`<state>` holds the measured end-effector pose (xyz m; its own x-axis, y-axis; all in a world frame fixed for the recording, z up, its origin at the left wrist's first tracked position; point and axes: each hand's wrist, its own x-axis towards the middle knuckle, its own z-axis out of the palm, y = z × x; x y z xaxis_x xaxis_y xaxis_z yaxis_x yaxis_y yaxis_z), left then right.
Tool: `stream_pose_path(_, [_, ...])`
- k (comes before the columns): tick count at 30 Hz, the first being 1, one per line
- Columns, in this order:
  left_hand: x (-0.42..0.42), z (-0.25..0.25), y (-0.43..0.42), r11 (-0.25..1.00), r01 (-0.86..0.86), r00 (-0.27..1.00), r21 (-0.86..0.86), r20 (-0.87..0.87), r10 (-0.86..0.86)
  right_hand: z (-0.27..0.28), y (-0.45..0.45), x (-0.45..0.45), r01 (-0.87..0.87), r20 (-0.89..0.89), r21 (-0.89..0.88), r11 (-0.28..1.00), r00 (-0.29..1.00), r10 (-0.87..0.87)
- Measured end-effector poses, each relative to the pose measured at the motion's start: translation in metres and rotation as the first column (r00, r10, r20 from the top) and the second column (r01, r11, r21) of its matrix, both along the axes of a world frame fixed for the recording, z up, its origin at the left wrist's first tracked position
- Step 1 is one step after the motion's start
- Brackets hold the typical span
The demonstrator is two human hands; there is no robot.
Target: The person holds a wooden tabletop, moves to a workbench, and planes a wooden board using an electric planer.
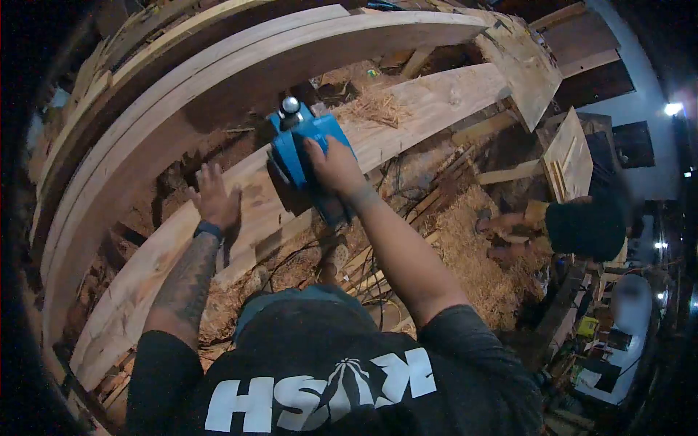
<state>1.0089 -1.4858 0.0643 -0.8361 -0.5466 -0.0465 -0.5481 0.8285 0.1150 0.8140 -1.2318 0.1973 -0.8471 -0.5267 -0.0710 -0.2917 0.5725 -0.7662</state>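
My right hand (336,171) is wrapped around the handle of a blue electric hand planer (292,158), which has a round silver-topped knob at its front. The planer rests on a long pale wooden board (163,265) that runs diagonally in front of me. My left hand (217,196), with a dark band at its wrist, lies with fingers spread at the far edge of the board, to the left of the planer. Curled wood shavings (379,109) lie on the board beyond the tool. The planer's underside is hidden.
Large planks (218,69) stand on edge beyond the board. A plywood piece (525,65) is at the board's right end. Shavings (476,265) and dark cables (374,280) cover the floor. Another person (585,227) is at the right, near a plywood-topped stand (571,156).
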Motion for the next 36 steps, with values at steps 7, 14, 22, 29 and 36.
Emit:
stream_pose_path(7, [-0.044,0.042,0.058,0.994,-0.101,0.985,0.045,0.142,0.094,-0.011,0.149,0.030,0.016,-0.080,0.053,0.998,0.997,-0.012])
stream_pose_path(14, [-0.045,0.050,0.068,0.997,-0.081,0.982,-0.018,0.169,0.083,-0.008,0.043,-0.072,-0.049,-0.051,-0.044,0.998,0.998,0.047])
stream_pose_path(22, [-0.047,0.052,0.064,0.995,-0.089,0.983,0.041,0.165,0.081,0.002,0.143,-0.045,-0.027,0.053,0.019,0.999,0.998,0.026])
stream_pose_path(29, [-0.045,0.051,0.063,0.997,-0.076,0.989,0.028,0.131,0.071,0.002,0.162,-0.045,-0.008,-0.043,0.053,0.999,0.999,0.011])
stream_pose_path(36, [-0.043,0.044,0.064,0.996,-0.084,0.987,0.014,0.135,0.082,0.000,0.035,-0.146,0.023,-0.092,0.026,0.999,0.996,-0.020])
